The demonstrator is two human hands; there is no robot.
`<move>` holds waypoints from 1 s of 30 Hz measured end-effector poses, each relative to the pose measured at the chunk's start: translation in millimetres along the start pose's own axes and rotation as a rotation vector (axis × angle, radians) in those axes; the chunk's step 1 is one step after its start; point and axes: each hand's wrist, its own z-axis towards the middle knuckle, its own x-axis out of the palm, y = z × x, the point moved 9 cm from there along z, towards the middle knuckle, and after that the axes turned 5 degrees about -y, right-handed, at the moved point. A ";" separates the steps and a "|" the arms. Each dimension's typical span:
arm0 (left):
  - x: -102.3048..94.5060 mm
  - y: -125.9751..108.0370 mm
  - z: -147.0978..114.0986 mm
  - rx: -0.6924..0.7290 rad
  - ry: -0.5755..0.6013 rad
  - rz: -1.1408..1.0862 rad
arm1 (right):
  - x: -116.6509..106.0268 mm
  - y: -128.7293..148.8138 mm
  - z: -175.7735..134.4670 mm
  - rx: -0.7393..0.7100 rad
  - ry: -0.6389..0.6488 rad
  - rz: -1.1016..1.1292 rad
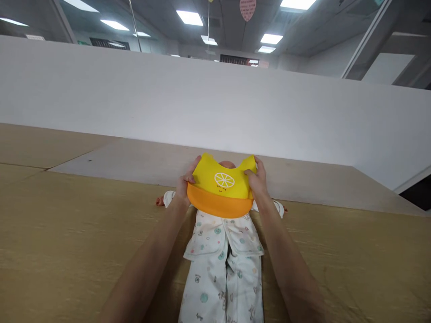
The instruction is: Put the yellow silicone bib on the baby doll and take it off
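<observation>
A yellow baby bib (232,188) with a white citrus slice and a small smiling face printed on it is stretched between my hands. Its orange catch pocket (218,207) curves along the bottom. My left hand (187,181) grips the left side, and my right hand (257,177) pinches the right side near the neck strap. Beneath the bib lies what looks like a baby doll (222,278) on its back, in a white patterned top and trousers, arms spread. The bib covers its chest and most of its head; only the crown shows above the neckline.
The doll lies on a wood-toned surface (84,237). A greyish strip (141,157) runs behind it, up to a low white wall (188,103). Above the wall are glass panes with ceiling lights visible and a pink heart-shaped note (248,9). A dark opening (417,190) is at the right.
</observation>
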 end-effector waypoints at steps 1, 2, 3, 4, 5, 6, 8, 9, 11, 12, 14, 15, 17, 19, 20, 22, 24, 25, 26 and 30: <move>-1.9 2.5 1.6 -0.013 0.001 -0.011 | 1.2 -9.2 0.9 0.034 -0.001 -0.026; -4.3 5.2 3.1 -0.031 -0.002 -0.020 | 2.1 -17.6 1.2 0.074 0.000 -0.049; -6.9 7.9 4.4 -0.052 -0.007 -0.026 | 2.3 -25.2 0.9 0.120 -0.001 -0.076; -9.5 10.5 5.4 -0.076 -0.013 -0.025 | 1.9 -31.5 0.3 0.162 -0.002 -0.104; -12.4 12.5 6.1 -0.099 -0.024 -0.018 | 1.3 -35.9 -0.5 0.193 -0.001 -0.132; -15.5 13.8 6.5 -0.117 -0.039 -0.006 | 0.5 -38.5 -1.1 0.207 0.000 -0.161; -20.9 14.9 6.4 -0.145 -0.068 0.031 | 0.0 -41.5 -1.9 0.214 0.014 -0.208; -22.9 15.1 5.9 -0.156 -0.078 0.054 | 0.6 -43.6 -2.4 0.223 0.029 -0.225; -26.1 17.0 4.0 -0.192 -0.089 0.104 | 2.0 -51.2 -4.1 0.274 0.061 -0.248; -27.3 18.6 2.7 -0.214 -0.088 0.129 | 2.3 -56.2 -5.4 0.310 0.075 -0.256; -30.9 21.7 -0.4 -0.254 -0.100 0.174 | 1.6 -64.4 -7.3 0.357 0.095 -0.274; -33.0 22.8 -2.2 -0.271 -0.114 0.195 | 0.7 -67.1 -7.8 0.360 0.104 -0.291; -36.4 23.2 -5.7 -0.292 -0.144 0.233 | -1.3 -70.2 -8.2 0.340 0.131 -0.340; -37.6 22.4 -9.4 -0.311 -0.171 0.263 | -3.4 -71.6 -8.7 0.314 0.161 -0.391; -37.4 22.0 -11.2 -0.320 -0.181 0.276 | -4.2 -72.1 -9.3 0.307 0.175 -0.413; -37.1 21.5 -14.3 -0.338 -0.198 0.302 | -4.9 -72.4 -10.6 0.300 0.199 -0.445; -38.4 21.8 -16.1 -0.348 -0.211 0.327 | -4.4 -72.1 -12.1 0.300 0.214 -0.463; -39.8 22.3 -16.3 -0.349 -0.215 0.338 | -3.7 -71.9 -12.8 0.302 0.219 -0.467; -41.9 23.2 -16.2 -0.349 -0.219 0.347 | -2.9 -71.7 -13.4 0.304 0.221 -0.468; -55.2 29.2 -14.5 -0.360 -0.254 0.394 | 0.7 -70.6 -15.3 0.308 0.231 -0.470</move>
